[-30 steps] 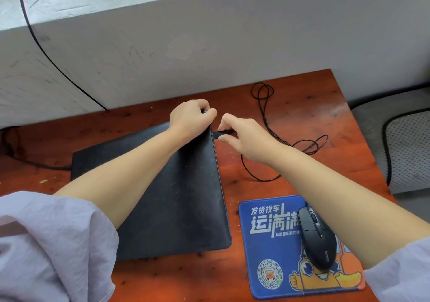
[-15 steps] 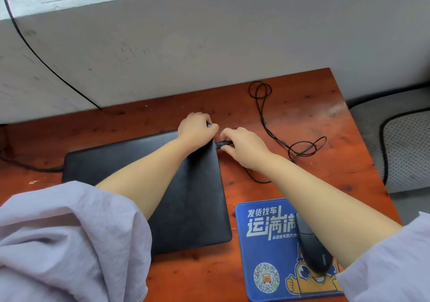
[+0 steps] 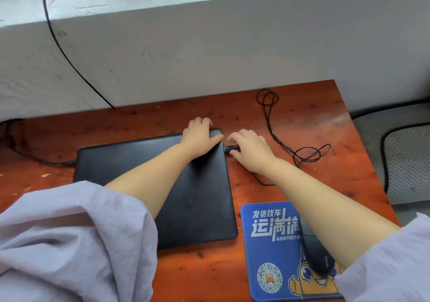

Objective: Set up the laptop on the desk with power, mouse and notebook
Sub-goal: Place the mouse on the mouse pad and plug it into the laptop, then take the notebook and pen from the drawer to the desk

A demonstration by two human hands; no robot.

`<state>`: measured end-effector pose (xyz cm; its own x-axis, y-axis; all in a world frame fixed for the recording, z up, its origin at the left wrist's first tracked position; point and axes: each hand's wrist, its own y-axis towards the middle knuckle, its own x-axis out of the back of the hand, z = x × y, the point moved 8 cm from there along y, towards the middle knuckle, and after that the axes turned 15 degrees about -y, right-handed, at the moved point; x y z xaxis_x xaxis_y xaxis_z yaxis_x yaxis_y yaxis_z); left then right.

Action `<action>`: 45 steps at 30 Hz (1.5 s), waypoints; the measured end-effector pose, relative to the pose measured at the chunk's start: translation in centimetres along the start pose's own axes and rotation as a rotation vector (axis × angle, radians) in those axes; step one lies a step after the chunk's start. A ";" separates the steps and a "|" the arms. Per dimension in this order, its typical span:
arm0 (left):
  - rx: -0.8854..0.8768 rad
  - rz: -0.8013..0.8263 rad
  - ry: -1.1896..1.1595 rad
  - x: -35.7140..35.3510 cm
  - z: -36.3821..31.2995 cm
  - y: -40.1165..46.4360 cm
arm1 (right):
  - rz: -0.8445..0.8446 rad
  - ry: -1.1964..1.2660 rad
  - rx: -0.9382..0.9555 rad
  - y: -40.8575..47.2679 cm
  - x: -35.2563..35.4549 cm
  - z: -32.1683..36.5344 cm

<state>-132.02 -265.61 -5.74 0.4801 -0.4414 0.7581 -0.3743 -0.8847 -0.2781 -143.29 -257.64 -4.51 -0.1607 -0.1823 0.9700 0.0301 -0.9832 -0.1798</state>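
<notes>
Left hand flattened on laptop; right hand loosened, half hiding plug

Printed white on the blue mouse pad, nearer than the right hand: "发货找车" over larger "运满满"; QR code lower down. Tiny mark on the mouse, illegible.

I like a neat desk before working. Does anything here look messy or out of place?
Only the mouse cable: it sprawls across the desk in loose, tangled loops to the right of the laptop. Nothing looks spilled or broken.
</notes>
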 end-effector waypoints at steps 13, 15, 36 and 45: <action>-0.281 -0.042 0.095 3.9 -1.1 -11.2 | -0.235 -0.137 -0.255 -11.2 4.5 2.7; -0.380 0.041 0.103 1.4 -3.2 -13.2 | -0.238 -0.141 -0.343 -14.6 3.5 2.8; -0.844 1.065 0.614 -33.7 -3.1 -52.8 | 0.009 0.480 -1.664 -67.7 -25.1 15.1; -0.199 0.883 0.333 -44.7 3.5 -51.1 | -0.126 1.143 -2.126 -84.4 -41.4 16.5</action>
<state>-131.58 -201.18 -27.49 -0.2772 -0.8431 0.4608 -0.6352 -0.1990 -0.7463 -122.86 -167.09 -26.83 -0.3502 0.6391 0.6848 -0.5167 0.4780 -0.7103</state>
